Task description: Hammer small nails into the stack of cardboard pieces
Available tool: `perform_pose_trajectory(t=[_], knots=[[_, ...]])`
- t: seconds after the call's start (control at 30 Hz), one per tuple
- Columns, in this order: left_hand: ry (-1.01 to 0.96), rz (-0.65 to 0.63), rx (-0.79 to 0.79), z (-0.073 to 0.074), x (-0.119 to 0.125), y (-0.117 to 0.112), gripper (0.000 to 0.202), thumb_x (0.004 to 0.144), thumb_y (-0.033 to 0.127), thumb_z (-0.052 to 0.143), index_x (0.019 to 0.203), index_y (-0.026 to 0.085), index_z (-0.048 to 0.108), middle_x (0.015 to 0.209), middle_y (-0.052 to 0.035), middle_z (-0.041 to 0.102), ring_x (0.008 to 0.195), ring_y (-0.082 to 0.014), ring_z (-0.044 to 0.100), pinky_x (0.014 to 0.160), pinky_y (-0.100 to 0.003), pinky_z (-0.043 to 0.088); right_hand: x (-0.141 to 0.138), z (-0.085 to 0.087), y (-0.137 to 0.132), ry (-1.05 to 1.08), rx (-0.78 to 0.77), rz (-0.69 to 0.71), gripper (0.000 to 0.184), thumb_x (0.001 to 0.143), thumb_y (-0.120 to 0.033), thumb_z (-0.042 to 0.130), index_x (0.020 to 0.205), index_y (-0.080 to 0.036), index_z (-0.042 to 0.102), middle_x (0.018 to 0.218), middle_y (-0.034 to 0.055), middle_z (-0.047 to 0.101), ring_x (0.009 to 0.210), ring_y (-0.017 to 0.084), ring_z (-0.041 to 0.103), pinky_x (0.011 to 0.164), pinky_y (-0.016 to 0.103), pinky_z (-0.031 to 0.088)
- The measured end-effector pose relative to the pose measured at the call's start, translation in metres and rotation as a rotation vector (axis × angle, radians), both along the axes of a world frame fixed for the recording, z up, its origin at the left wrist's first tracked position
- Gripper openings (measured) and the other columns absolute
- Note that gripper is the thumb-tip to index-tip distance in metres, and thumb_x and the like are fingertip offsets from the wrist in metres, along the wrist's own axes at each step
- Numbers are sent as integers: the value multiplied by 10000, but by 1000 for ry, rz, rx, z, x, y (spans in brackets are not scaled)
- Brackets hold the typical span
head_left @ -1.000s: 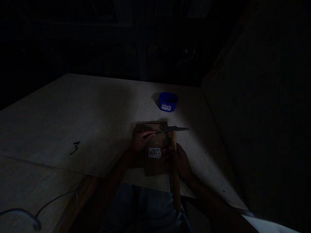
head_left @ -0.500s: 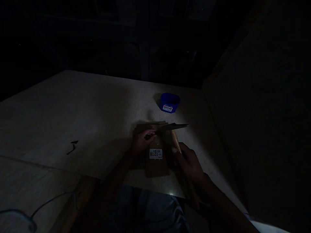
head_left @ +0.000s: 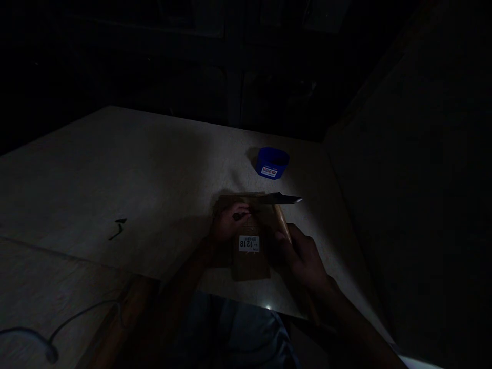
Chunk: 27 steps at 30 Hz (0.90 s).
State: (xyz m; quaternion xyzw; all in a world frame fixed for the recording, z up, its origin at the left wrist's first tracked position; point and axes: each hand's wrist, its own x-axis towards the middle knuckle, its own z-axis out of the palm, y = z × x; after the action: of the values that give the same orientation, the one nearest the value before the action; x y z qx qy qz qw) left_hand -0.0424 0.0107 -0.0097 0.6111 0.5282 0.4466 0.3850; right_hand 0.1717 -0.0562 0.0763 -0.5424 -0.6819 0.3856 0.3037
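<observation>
My right hand (head_left: 305, 256) is wrapped around the wooden handle of a hammer (head_left: 282, 223). The hammer's dark metal head is raised close to the fingertips of my left hand (head_left: 229, 221). Those left fingers are pinched together over a flat stack of brown cardboard (head_left: 250, 267); a thin dark thing seems to be between them, too dim to name. On the cardboard a white label (head_left: 249, 243) printed 1218 faces away from me, upside down.
A blue plastic container (head_left: 272, 164) with a label stands beyond the cardboard on the pale table (head_left: 165, 169). Small dark pieces (head_left: 118, 229) lie at the left. A cable (head_left: 82, 311) runs across the lower left. A dark wall rises on the right, and the light is very dim.
The hammer head has tipped from slanting down toward my left fingers to nearly level, a little away from them. My left hand stays on the cardboard. The whole view has shifted slightly.
</observation>
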Motion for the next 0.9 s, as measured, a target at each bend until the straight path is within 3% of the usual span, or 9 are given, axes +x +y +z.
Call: perform_pose_trajectory(t=[0.17, 0.5, 0.73, 0.9], knots=[[5, 40, -39, 2, 1, -1, 216, 781, 251, 715, 980, 214, 639, 946, -38, 775, 924, -200, 734, 850, -339, 576, -10, -9, 3, -12, -69, 79, 286, 944, -446, 488, 985, -226, 666, 682, 15, 703, 586, 215, 653, 503, 280, 442], [33, 60, -29, 0, -2, -2, 217, 783, 247, 697, 985, 208, 629, 950, -44, 770, 931, -204, 730, 841, -336, 570, -12, -12, 4, -36, -77, 99, 300, 945, -462, 462, 883, -217, 624, 687, 28, 679, 607, 216, 641, 521, 285, 434], [57, 10, 41, -5, -3, 0, 220, 822, 277, 664, 1031, 207, 674, 933, -31, 759, 845, -167, 708, 784, -298, 566, -9, -16, 4, 134, -29, -21, 335, 947, -521, 476, 879, -219, 602, 612, -13, 591, 532, 164, 560, 473, 254, 409], [122, -54, 66, 0, -1, 3, 351, 798, 346, 734, 1124, 220, 703, 1042, -48, 749, 894, -185, 698, 792, -304, 568, -10, -36, 7, 316, -166, -79, 376, 927, -590, 515, 837, -228, 559, 550, -50, 524, 400, 123, 481, 356, 228, 380]])
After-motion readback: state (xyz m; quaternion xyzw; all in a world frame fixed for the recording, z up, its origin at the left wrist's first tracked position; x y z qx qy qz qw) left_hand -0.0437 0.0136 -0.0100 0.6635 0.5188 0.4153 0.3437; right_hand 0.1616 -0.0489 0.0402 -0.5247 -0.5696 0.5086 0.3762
